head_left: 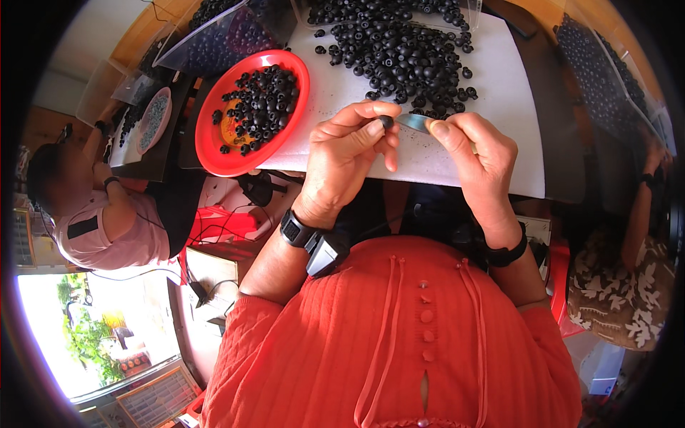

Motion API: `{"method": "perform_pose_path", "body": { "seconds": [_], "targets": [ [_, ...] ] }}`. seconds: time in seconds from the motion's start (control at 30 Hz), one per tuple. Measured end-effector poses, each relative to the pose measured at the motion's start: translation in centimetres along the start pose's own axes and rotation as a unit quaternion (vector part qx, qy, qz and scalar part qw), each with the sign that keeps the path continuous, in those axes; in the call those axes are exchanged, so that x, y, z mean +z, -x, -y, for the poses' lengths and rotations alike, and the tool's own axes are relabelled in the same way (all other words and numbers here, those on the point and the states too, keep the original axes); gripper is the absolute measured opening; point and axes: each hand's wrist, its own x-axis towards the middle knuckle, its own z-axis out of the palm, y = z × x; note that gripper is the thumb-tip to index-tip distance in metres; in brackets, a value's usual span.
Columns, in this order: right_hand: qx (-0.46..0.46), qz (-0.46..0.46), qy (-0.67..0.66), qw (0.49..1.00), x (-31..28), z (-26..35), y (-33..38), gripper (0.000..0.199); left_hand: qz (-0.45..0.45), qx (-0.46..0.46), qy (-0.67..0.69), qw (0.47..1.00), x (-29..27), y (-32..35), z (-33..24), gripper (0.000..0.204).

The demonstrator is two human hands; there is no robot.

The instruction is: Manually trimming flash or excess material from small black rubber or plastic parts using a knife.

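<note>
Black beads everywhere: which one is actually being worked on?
The single black bead pinched in the left hand, off the table, with the right hand's metal blade at it.

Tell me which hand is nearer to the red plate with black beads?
Left. The left hand is just beside the red plate, to the right of its rim, pinching a small black bead. The right hand is farther right, holding a thin metal tool.
</note>
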Motion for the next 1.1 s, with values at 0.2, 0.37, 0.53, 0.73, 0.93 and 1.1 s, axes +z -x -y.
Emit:
{"method": "perform_pose_path", "body": {
  "seconds": [0.2, 0.37, 0.53, 0.73, 0.93, 1.1],
  "targets": [
    [-0.006, -0.023, -0.004, 1.000, 0.2, 0.0, -0.1, 0.026, -0.001, 0.005, 0.001, 1.000, 0.0, 0.1, 0.0, 0.028],
    [-0.012, -0.018, 0.036, 0.999, 0.4, 0.1, -0.3, 0.029, -0.010, 0.010, -0.027, 1.000, 0.2, 0.0, 0.0, 0.029],
    [-0.015, -0.012, 0.027, 0.999, 0.4, 0.3, -0.4, 0.028, -0.010, 0.011, -0.012, 1.000, 0.2, 0.2, -0.1, 0.026],
    [-0.041, -0.011, -0.013, 0.999, 0.0, 0.2, 0.1, 0.023, -0.028, 0.010, -0.037, 0.999, 1.4, 0.5, -0.6, 0.024],
    [-0.003, -0.042, -0.071, 0.997, -0.9, 0.0, 0.5, 0.019, -0.155, 0.151, -0.340, 0.915, 1.0, 1.3, -6.7, 0.026],
    [-0.007, -0.052, -0.100, 0.994, -1.3, 0.4, 0.4, 0.017, -0.191, 0.260, -0.662, 0.677, -4.9, 0.2, -10.7, 0.024]
  ]
}}
